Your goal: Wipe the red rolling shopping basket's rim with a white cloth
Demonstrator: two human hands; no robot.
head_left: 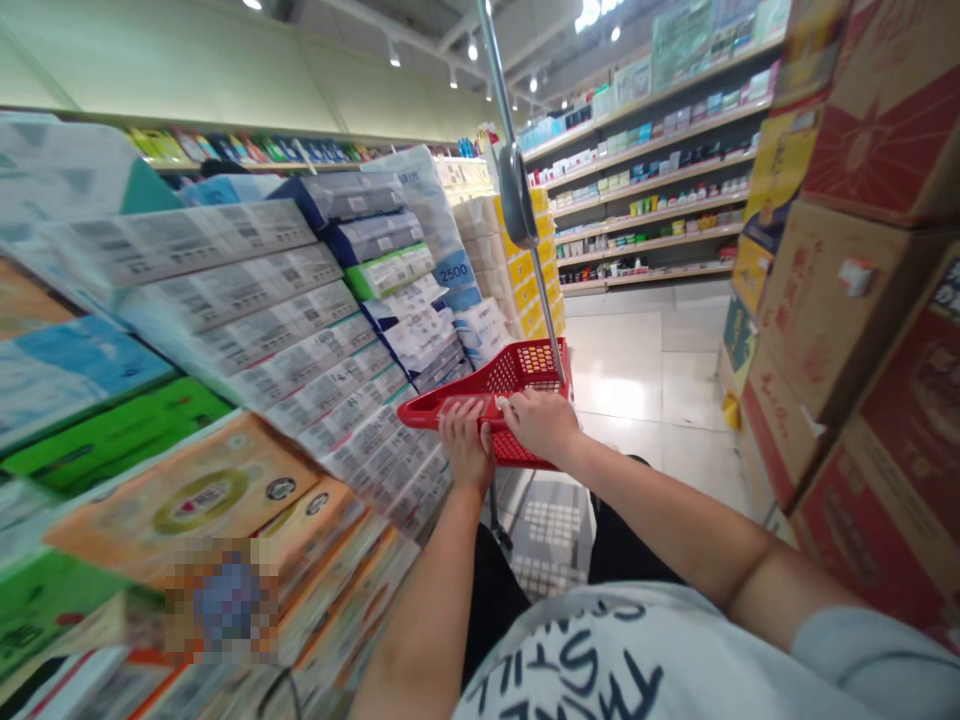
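Store shelves (652, 279) line the far wall beneath ceiling lamps (472, 48); pale floor tiles (634, 350) run along an aisle flanked by stacked goods. Directly in front of the person stands a red cart (514, 365), its basket facing up the aisle; the left hand (465, 440) curls over the handle (421, 413), fingers bent across its top, and the right hand (540, 424) closes on it just beside; neither appears to hold anything else. Both hands set near each other probably help keep the cart steady and straight; a metal pole (544, 290) rises from the basket, its fixing unclear. On the left, white packs (247, 290) and orange packs (225, 480) are layered flat, likely so that each row supports the next; cartons (832, 310) on the right are piled high, presumably to save floor space.
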